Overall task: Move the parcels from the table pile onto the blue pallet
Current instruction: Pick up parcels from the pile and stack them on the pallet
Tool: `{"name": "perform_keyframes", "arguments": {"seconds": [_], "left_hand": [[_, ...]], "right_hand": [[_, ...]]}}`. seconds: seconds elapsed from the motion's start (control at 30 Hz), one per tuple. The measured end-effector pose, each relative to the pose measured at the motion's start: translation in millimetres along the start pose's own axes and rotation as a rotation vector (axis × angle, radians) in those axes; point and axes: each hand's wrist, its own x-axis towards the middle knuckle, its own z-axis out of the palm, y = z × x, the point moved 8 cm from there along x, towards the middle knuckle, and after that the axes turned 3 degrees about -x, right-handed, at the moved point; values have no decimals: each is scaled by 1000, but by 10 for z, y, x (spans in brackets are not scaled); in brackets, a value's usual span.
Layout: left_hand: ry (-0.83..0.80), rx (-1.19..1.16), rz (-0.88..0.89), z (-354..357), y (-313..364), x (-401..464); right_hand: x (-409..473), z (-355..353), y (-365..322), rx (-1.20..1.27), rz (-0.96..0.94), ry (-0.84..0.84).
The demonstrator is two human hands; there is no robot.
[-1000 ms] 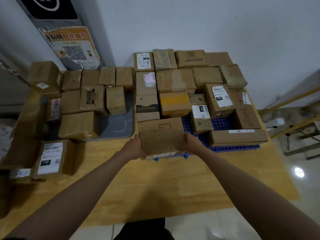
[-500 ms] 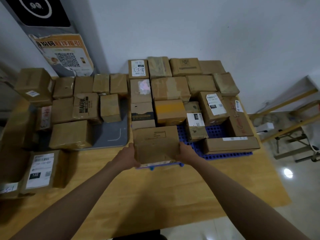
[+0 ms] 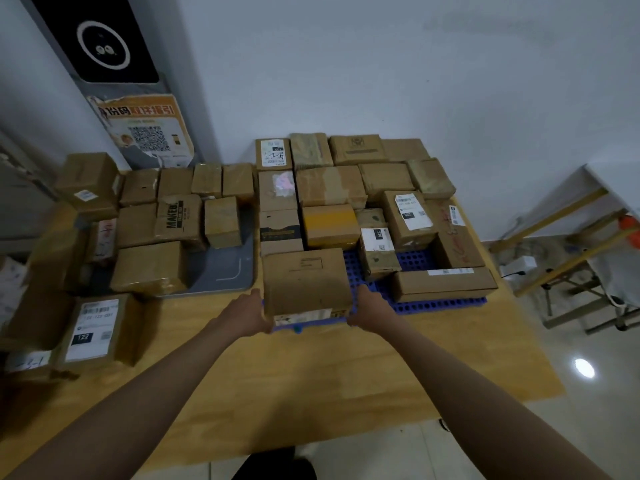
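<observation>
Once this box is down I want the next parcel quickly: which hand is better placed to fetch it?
Left. The left hand sits nearer the table pile, while the right hand is on the far side of the held box, over the blue pallet.

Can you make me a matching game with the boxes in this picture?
Things:
1. box in both hands
2. box with the 122 label
3. MAKEUL box
4. long flat box

Places:
A. near right part of the blue pallet
B. near left corner of the pallet
C. on the grey tray
D. on the wooden table, far left

Pairs: 1-B, 2-D, 3-C, 4-A
</observation>
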Motion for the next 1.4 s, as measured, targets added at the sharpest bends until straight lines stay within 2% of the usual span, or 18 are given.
{"name": "perform_keyframes", "arguments": {"seconds": [0.23, 0.4, 0.7, 0.9, 1.1, 1.3, 1.4], "left_hand": [[44, 76, -16, 140, -208, -598], [61, 71, -95, 166, -652, -1139], [114, -26, -296, 90, -1962, -1934], [215, -88, -379, -129, -2804, -2280], [313, -56, -418, -428, -3729, -2531], [509, -107, -503, -781, -4630, -2663], [470, -112, -501, -824, -4970, -2565]], "right_hand": [[-425, 149, -334, -225, -160, -48], [-650, 325, -848, -268, -276, -51], [-1035, 953, -2093, -325, -478, -114], [-1217, 1302, -2941, -321, -577, -182], [-1323, 1862, -3921, -293, -619, -241], [-1452, 2527, -4694, -280, -634, -340], [-1479, 2793, -5029, -211, -601, -360]]}}
